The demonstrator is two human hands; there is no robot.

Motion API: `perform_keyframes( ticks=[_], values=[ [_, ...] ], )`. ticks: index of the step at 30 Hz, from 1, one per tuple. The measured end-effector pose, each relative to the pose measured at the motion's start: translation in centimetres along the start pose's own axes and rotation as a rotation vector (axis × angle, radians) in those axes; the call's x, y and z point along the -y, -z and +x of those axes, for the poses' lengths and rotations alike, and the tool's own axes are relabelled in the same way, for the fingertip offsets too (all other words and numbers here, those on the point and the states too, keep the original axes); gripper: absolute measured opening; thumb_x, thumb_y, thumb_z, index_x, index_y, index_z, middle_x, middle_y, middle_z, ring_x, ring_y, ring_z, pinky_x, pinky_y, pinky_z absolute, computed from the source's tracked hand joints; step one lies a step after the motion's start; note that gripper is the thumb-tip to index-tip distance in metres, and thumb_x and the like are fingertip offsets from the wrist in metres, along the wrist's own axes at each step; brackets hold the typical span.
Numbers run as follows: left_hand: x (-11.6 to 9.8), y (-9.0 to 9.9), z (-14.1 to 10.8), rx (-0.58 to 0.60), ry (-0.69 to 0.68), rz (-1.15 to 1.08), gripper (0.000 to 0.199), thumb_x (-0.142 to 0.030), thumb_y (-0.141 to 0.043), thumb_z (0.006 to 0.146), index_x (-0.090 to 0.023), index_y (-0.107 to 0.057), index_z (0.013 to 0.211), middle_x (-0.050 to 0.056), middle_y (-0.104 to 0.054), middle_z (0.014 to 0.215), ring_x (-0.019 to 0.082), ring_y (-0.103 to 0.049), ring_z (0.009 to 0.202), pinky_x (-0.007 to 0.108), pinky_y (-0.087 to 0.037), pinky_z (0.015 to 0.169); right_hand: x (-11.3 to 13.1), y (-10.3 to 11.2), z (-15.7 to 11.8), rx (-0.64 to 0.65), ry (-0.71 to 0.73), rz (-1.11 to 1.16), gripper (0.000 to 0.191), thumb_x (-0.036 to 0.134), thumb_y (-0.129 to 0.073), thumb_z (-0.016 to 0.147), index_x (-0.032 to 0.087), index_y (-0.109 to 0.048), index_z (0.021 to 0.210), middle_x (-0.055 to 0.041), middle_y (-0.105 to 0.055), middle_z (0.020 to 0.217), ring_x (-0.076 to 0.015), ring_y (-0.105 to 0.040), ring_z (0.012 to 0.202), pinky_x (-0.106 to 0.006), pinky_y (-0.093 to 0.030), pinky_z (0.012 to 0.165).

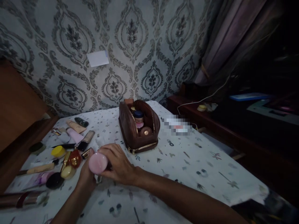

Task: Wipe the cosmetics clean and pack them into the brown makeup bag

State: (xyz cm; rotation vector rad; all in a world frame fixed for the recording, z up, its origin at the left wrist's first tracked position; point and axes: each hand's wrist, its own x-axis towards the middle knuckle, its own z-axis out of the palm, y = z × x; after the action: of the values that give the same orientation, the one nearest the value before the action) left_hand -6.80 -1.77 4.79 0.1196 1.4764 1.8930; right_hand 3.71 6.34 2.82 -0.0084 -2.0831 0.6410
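Note:
My right hand (pixel 120 165) is closed around a container with a round pink lid (pixel 98 163), which faces up toward the camera. My left hand (pixel 87 174) rests against the container's left side, its fingers mostly hidden behind it. A small gold-and-dark item (pixel 87 153) shows at my left fingertips; whether it is held is unclear. Beyond my hands stands a brown zippered bag (pixel 128 132), unzipped at the top. Inside it are a dark-lidded jar (pixel 138 115) and a round brown item (pixel 146 132).
Several cosmetics lie at the left, among them a yellow-lidded jar (pixel 58 151), an amber bottle (pixel 75 158), a black round lid (pixel 54 180) and a pink tube (pixel 74 135). A patterned cloth (pixel 187 174) covers the surface. A blurred item lies right of the bag.

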Motion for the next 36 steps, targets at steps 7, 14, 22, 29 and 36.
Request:
perform_keyframes(
  ticks=[7,14,22,29,36],
  values=[
    [0.4,0.5,-0.2,0.071,0.017,0.111,0.046,-0.060,-0.065,0.081,-0.015,-0.061,0.075,-0.001,-0.062,0.055,0.015,-0.061,0.050,0.021,-0.046,0.040,0.3,0.0,0.4,-0.091,-0.130,0.074,0.049,0.042,-0.072,0.082,0.017,-0.055,0.121,-0.0130,-0.064,0.114,-0.0260,-0.058,0.109,-0.041,-0.049,0.093],
    [0.1,0.6,-0.5,0.178,0.165,0.132,0.063,-0.071,-0.039,0.091,-0.015,-0.067,0.093,0.003,-0.065,0.055,0.017,-0.062,0.046,0.020,-0.039,0.036,0.8,-0.8,0.8,-0.172,-0.447,0.349,0.050,0.037,-0.079,0.073,0.019,-0.058,0.115,-0.0081,-0.065,0.112,-0.0227,-0.062,0.105,-0.037,-0.052,0.092],
    [0.6,1.8,0.4,0.515,0.321,0.150,0.084,-0.087,-0.031,0.080,-0.012,-0.069,0.078,0.004,-0.058,0.046,0.013,-0.052,0.038,0.020,-0.033,0.035,0.4,-0.8,1.1,-0.138,-0.599,0.542,0.054,0.038,-0.078,0.072,0.019,-0.057,0.119,-0.0077,-0.066,0.114,-0.0224,-0.064,0.104,-0.037,-0.055,0.092],
    [0.6,2.3,0.8,0.598,0.226,0.091,0.064,-0.075,-0.048,0.085,-0.015,-0.056,0.062,-0.001,-0.046,0.040,0.008,-0.040,0.033,0.019,-0.029,0.035,1.7,2.3,2.4,-0.190,-0.398,0.263,0.050,0.032,-0.080,0.071,0.021,-0.060,0.116,-0.0088,-0.066,0.117,-0.0247,-0.062,0.109,-0.041,-0.050,0.099],
    [0.2,2.9,-0.9,0.805,0.126,0.524,0.033,-0.048,-0.075,0.076,-0.016,-0.068,0.074,0.002,-0.065,0.061,0.014,-0.056,0.053,0.022,-0.041,0.050,3.3,10.2,5.3,-0.341,-0.341,0.232,0.048,0.044,-0.080,0.075,0.024,-0.061,0.114,-0.0064,-0.067,0.119,-0.0233,-0.064,0.111,-0.040,-0.054,0.094]
  ],
)
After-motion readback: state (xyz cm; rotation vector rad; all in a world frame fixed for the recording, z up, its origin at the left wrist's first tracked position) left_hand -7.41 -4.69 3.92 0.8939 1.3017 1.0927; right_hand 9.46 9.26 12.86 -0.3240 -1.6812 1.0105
